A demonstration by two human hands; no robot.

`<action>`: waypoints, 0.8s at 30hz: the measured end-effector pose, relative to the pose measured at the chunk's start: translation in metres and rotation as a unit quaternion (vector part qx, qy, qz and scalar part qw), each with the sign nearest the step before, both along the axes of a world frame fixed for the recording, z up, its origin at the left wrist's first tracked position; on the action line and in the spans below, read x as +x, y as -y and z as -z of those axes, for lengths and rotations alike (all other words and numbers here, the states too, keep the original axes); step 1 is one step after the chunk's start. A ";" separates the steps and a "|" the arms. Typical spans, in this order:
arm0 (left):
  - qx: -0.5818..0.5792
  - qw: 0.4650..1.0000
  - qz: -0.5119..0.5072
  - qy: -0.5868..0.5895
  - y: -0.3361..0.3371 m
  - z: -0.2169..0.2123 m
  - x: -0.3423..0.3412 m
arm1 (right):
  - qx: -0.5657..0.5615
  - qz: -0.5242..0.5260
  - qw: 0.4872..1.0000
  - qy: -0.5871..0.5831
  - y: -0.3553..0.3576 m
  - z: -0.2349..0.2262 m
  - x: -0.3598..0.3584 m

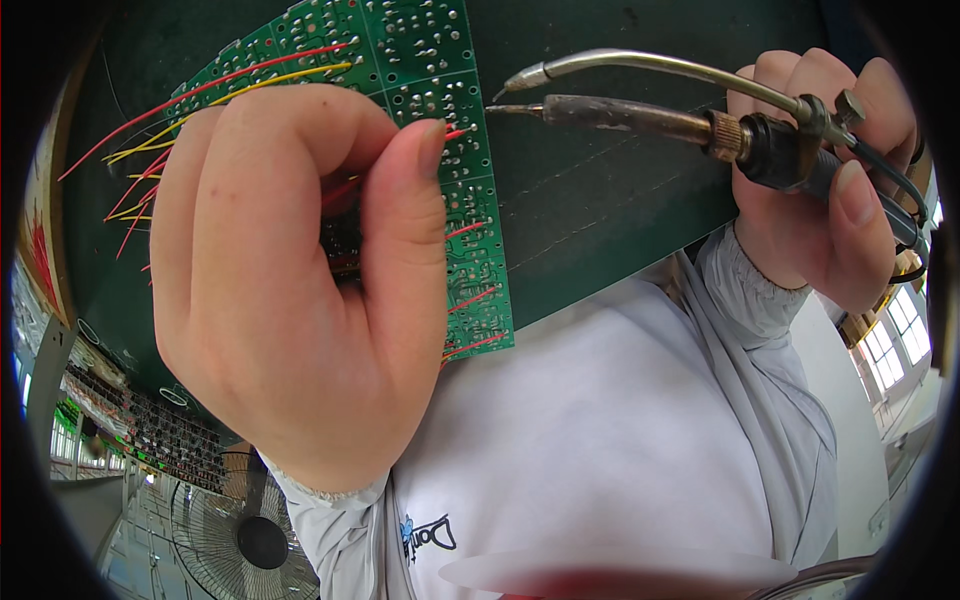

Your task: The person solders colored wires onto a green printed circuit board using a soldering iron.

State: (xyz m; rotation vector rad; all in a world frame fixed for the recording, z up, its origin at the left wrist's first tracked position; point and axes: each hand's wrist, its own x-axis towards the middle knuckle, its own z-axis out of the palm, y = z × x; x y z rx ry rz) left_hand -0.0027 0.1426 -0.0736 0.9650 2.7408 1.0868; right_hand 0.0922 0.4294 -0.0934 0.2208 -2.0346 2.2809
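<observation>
My left hand (300, 270) is over a green circuit board panel (420, 60), thumb and forefinger pinched on a red wire (457, 133) whose end meets the board near its right edge. In my right hand (830, 190) is a soldering iron (630, 115) with a curved metal solder-feed tube (650, 62) clamped along it. The iron's tip points left, just off the board's right edge and a short way from the pinched wire. Red and yellow wires (210, 98) stick out leftward from the panel. Part of the board is hidden behind my left hand.
Beneath the board lies a dark green work mat (600, 210). A stack of populated boards (170, 430) stands at lower left, with a black fan (262, 540) beyond it. More red wires (42, 255) lie at the far left rim. A black cable runs from the iron's handle.
</observation>
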 end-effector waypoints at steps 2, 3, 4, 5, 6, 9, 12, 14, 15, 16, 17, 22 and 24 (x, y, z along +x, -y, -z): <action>-0.006 1.000 -0.001 -0.004 0.001 -0.002 0.000 | -0.006 0.007 1.000 0.001 0.003 0.000 -0.001; -0.007 1.000 -0.003 -0.002 0.000 -0.003 0.000 | -0.011 0.016 1.000 0.003 0.004 0.000 -0.001; -0.007 1.000 -0.005 -0.001 0.001 -0.003 0.000 | -0.010 0.015 1.000 0.003 0.004 0.000 -0.001; -0.006 1.000 -0.005 -0.001 0.001 -0.004 0.000 | -0.017 0.013 1.000 0.004 0.004 0.000 -0.002; -0.003 1.000 -0.005 0.008 0.002 -0.005 -0.001 | -0.024 0.010 1.000 0.005 0.003 0.000 -0.002; -0.030 0.999 -0.020 0.023 0.004 -0.017 -0.003 | -0.039 0.049 0.998 0.015 0.014 -0.002 -0.003; -0.079 0.995 -0.064 0.024 0.009 -0.036 -0.008 | -0.044 0.053 0.998 -0.007 0.029 -0.006 -0.009; -0.124 0.983 -0.135 -0.003 0.021 -0.053 -0.019 | -0.054 0.058 0.997 -0.015 0.031 -0.006 -0.012; -0.055 0.980 -0.188 -0.036 0.027 -0.050 -0.023 | -0.065 0.063 0.996 -0.017 0.031 -0.006 -0.013; -0.064 0.969 -0.235 -0.035 0.025 -0.056 -0.026 | -0.069 0.091 0.993 -0.015 0.035 -0.007 -0.011; -0.072 0.956 -0.281 -0.034 0.023 -0.064 -0.030 | -0.068 0.091 0.993 -0.020 0.035 -0.012 -0.011; -0.070 0.988 -0.138 -0.009 -0.014 -0.052 -0.030 | 0.026 0.039 0.998 -0.041 0.012 -0.027 -0.018; -0.069 0.997 -0.022 0.000 -0.018 -0.038 -0.031 | 0.022 0.030 0.997 -0.074 0.004 -0.022 -0.031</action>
